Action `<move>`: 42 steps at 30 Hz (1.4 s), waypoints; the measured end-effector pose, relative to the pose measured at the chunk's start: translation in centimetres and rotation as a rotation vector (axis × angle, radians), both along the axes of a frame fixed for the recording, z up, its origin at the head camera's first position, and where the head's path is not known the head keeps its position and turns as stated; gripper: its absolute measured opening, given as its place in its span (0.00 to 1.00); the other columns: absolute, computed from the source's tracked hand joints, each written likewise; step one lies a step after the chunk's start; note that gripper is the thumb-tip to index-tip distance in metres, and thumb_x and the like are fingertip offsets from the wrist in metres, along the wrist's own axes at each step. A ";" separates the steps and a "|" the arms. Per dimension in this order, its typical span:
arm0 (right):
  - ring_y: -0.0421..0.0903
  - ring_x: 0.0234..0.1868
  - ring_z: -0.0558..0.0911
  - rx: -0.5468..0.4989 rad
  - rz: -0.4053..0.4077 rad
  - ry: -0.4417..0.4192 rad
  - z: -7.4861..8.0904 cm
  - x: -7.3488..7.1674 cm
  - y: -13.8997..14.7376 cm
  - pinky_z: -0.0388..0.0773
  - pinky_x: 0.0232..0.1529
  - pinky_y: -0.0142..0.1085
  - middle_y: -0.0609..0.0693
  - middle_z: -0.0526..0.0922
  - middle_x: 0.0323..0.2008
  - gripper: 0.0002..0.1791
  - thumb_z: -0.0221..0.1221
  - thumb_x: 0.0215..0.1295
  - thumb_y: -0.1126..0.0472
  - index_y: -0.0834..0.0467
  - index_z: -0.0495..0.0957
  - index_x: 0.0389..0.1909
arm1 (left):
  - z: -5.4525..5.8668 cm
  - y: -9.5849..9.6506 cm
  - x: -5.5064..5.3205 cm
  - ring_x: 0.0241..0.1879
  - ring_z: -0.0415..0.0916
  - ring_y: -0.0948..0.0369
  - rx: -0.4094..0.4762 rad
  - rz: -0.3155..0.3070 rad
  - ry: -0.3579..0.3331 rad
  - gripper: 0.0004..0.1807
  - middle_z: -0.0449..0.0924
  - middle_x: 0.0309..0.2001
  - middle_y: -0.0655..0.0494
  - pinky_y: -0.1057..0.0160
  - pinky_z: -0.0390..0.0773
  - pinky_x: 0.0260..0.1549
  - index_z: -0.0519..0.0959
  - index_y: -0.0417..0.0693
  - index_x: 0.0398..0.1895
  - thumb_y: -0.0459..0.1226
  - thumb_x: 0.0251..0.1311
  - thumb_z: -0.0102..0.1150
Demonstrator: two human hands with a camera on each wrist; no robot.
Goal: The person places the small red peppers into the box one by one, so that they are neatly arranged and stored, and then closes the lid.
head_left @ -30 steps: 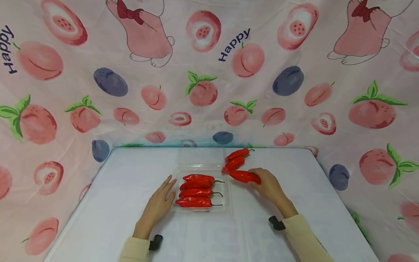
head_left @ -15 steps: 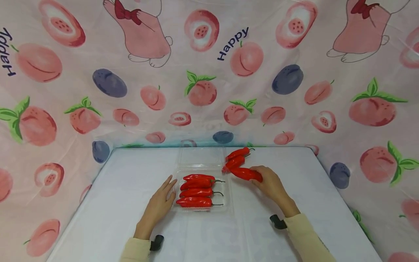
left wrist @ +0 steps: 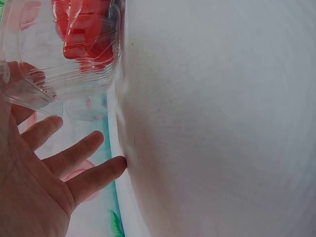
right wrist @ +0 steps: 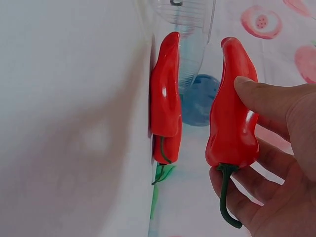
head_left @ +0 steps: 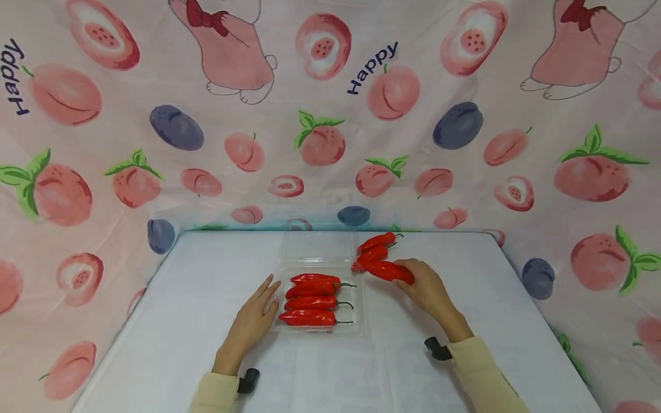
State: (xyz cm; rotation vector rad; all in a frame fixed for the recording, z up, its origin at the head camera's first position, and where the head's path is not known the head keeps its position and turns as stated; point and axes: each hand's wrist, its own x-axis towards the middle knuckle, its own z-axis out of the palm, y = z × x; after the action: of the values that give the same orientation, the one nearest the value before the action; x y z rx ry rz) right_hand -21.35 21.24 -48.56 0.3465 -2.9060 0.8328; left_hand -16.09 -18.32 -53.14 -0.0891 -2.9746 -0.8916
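My right hand [head_left: 426, 289] grips a red pepper [head_left: 384, 271] just above the table, to the right of a clear plastic box [head_left: 360, 312]. The right wrist view shows the thumb lying across this pepper [right wrist: 232, 113], with its green stem hanging by the fingers. Several red peppers [head_left: 310, 302] lie side by side in the box, stems to the right. Against the box's left wall rests my left hand [head_left: 250, 321], its fingers extended and spread. In the left wrist view, some of those fingertips are hidden behind the plastic [left wrist: 79, 81].
Two more red peppers, a rear one [head_left: 377, 241] and a nearer one [head_left: 376, 253], lie on the white table [head_left: 217, 281] right of the raised clear lid [head_left: 319, 246]. A fruit-patterned cloth [head_left: 330, 97] hangs behind the table.
My right hand has lifted slightly with the gripped pepper. The left hand stays against the box, and the peppers in it have not moved.
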 end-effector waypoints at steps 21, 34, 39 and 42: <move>0.53 0.53 0.79 -0.048 0.033 0.032 0.4 0.1 -3.1 0.83 0.53 0.50 0.54 0.81 0.55 0.29 0.69 0.58 0.57 0.55 0.75 0.61 | 0.0 -0.1 0.1 0.73 0.61 0.49 0.003 0.003 0.003 0.29 0.55 0.78 0.58 0.40 0.70 0.64 0.65 0.58 0.73 0.46 0.68 0.53; 0.52 0.52 0.80 -0.078 0.066 0.055 0.6 0.1 -5.1 0.83 0.52 0.49 0.54 0.82 0.55 0.27 0.69 0.59 0.54 0.54 0.77 0.60 | 0.2 -0.1 0.0 0.73 0.61 0.48 0.011 -0.006 0.000 0.29 0.55 0.78 0.56 0.40 0.70 0.64 0.65 0.57 0.73 0.45 0.69 0.53; 0.52 0.52 0.80 -0.086 0.087 0.070 0.9 0.2 -5.9 0.82 0.53 0.49 0.53 0.82 0.55 0.26 0.68 0.59 0.55 0.54 0.77 0.59 | 0.2 -0.1 0.1 0.74 0.61 0.48 0.013 -0.004 0.000 0.29 0.55 0.78 0.57 0.40 0.70 0.64 0.65 0.57 0.73 0.46 0.68 0.53; 0.51 0.52 0.80 -0.092 0.091 0.069 0.9 0.2 -6.3 0.82 0.53 0.49 0.52 0.82 0.55 0.26 0.68 0.59 0.55 0.53 0.78 0.59 | 0.2 -0.1 0.1 0.74 0.61 0.49 0.012 -0.004 0.003 0.29 0.55 0.78 0.57 0.40 0.70 0.64 0.65 0.57 0.73 0.46 0.68 0.53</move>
State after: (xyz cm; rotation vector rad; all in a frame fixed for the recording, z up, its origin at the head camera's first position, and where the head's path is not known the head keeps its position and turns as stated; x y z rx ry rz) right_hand -21.17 14.96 -47.67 0.4915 -2.7959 0.9440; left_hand -15.99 -18.40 -52.91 -0.0957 -2.9665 -0.9087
